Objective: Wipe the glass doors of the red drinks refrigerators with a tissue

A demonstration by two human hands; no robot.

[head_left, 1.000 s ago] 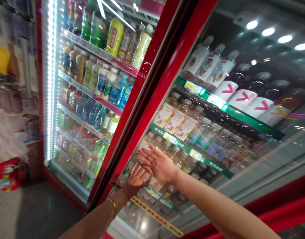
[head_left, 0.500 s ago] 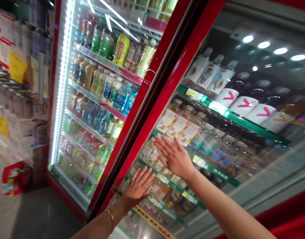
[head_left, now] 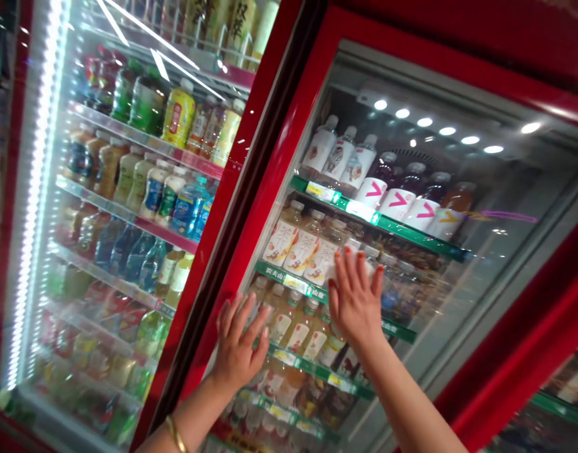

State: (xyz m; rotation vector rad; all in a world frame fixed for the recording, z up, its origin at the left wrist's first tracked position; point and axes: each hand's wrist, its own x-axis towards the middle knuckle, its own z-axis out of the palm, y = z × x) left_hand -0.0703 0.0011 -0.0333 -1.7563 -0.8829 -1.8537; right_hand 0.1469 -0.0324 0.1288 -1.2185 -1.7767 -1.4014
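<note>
Head view: your left hand (head_left: 239, 343) and your right hand (head_left: 357, 302) are both open, fingers spread, palms facing the glass door (head_left: 487, 195) of a red-framed drinks cooler. The hands are apart, with a stretch of glass between them, and neither is clamped on anything. They appear to lie flat on the glass, but you cannot confirm contact from this view.

Your left hand is the lower of the two, just beside the door's red frame (head_left: 282, 151), with a gold bangle (head_left: 176, 434) on the wrist. Your right hand is higher, across the green shelf edge (head_left: 289, 283). Its fingertips reach the tea bottles with cream labels (head_left: 300, 255) behind the glass. Smaller bottles (head_left: 289, 324) stand on the shelf between the hands, and white bottles (head_left: 340, 154) occupy the shelf above.

To the left, the neighbouring cooler door shows a lit LED strip (head_left: 36, 189) and shelves of drinks, including blue-labelled water bottles (head_left: 189, 207).

Status as shown: the door is closed as far as this view tells. You hold no bottle in either hand, and no bottle is visible outside the coolers.
</note>
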